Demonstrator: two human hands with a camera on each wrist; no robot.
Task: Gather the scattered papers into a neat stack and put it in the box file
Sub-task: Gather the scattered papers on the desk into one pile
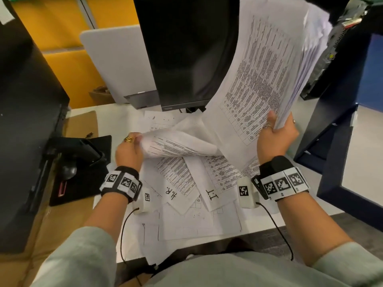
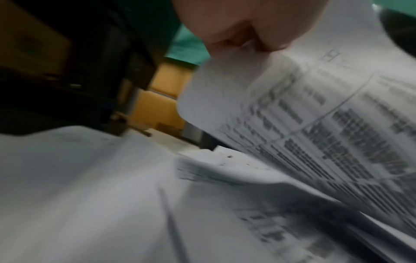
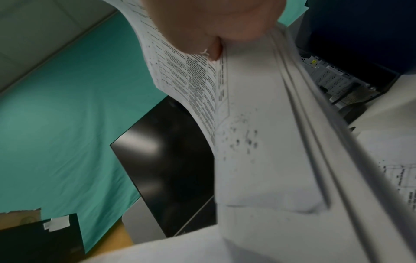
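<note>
The right hand [image 1: 276, 137] clamps the lower edge of a sheaf [image 1: 267, 65] of printed sheets, thumb on the front sheet and fingers behind, and holds it raised in front of the right part of the monitor [image 1: 186, 50]. The sheaf fans apart at its upper end. Its front sheet carries a printed table in small text, too fine to read. In the right wrist view the thumb [image 3: 211, 23] presses on that printed sheet.

The left hand [image 1: 129, 150] pinches the corner of one printed sheet [image 1: 176, 143], lifting it so that it curls above the loose papers [image 1: 186, 204]. This sheet also carries tabular text, not legible. In the left wrist view the fingers [image 2: 247, 25] close on the sheet's upper edge; the picture is blurred.

The loose papers lie overlapping on the white bench [image 1: 116, 125] in front of the monitor. Two of them bear handwritten marks reading "H.R." [image 1: 171, 193] and "I.T" [image 1: 211, 196]. Others show printed tables or faint ruled outlines.

An open black box file [image 1: 80, 170] lies on the bench to the left of the monitor, just beside the left hand, with its metal clip mechanism visible. No paper lies in it.

Both wrists wear black bands [image 1: 121, 183] with square coded markers.
</note>
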